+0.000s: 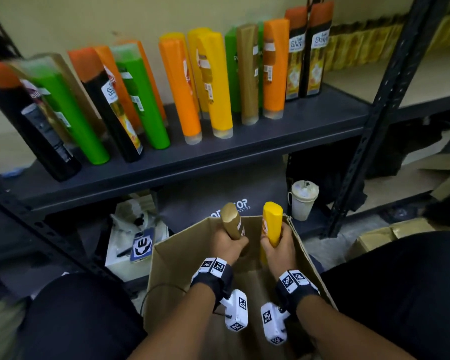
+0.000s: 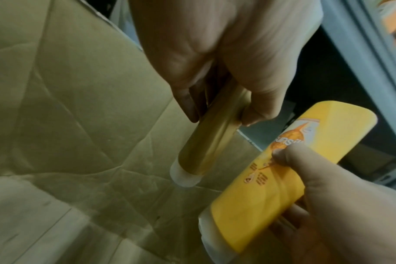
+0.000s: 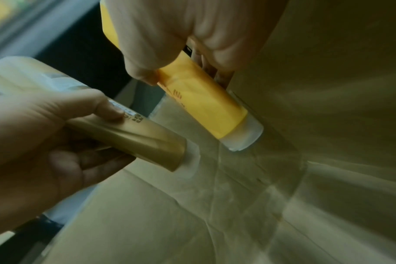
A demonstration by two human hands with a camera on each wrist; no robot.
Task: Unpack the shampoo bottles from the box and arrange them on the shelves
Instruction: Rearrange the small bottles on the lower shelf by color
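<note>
My left hand (image 1: 229, 245) grips a gold shampoo bottle (image 1: 232, 222) and my right hand (image 1: 277, 249) grips a yellow one (image 1: 272, 219), both held cap-down over the open cardboard box (image 1: 172, 255). In the left wrist view my fingers wrap the gold bottle (image 2: 206, 142), with the yellow bottle (image 2: 271, 178) beside it. In the right wrist view my fingers wrap the yellow bottle (image 3: 203, 103), with the gold bottle (image 3: 136, 135) to its left. No other bottle shows inside the box. Several orange, green, yellow, gold and black bottles stand on the dark shelf (image 1: 218, 154) above.
Under the shelf sit a white cup (image 1: 303, 200), a dark bag (image 1: 218, 201) and a white bin with clutter (image 1: 130, 240). A black upright post (image 1: 374, 107) rises on the right. More cardboard boxes (image 1: 379, 237) lie on the floor at right. My knees flank the box.
</note>
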